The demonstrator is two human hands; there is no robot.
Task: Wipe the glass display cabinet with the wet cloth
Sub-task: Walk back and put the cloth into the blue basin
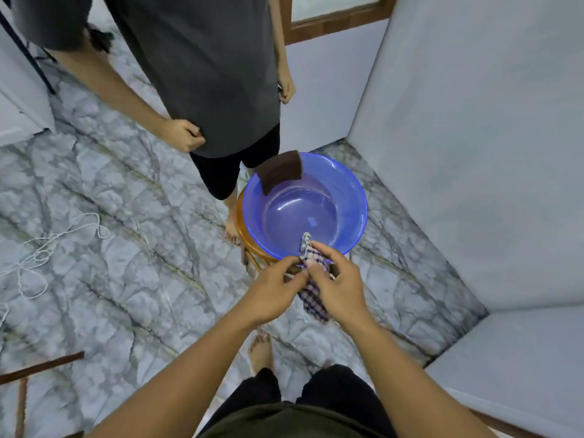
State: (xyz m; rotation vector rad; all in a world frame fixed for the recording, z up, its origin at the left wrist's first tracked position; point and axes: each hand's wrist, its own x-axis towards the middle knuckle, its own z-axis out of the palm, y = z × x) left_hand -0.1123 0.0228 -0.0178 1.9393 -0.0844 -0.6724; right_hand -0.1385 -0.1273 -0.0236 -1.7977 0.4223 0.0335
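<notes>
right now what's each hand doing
Left hand: closed, fingers pinching the checked cloth at the blue basin rim.
Right hand: closed on the same cloth.

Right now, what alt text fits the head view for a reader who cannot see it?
Both hands, left hand and right hand, grip a checked cloth at the near rim of a blue basin. A brown sponge rests on its far rim; another person stands behind.

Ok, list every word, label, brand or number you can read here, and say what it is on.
None can be read.
The blue basin has a small pale patch on its bottom, too blurred to tell whether it is a label.
The checked cloth, brown cloth and grey shirt show no print.
</notes>
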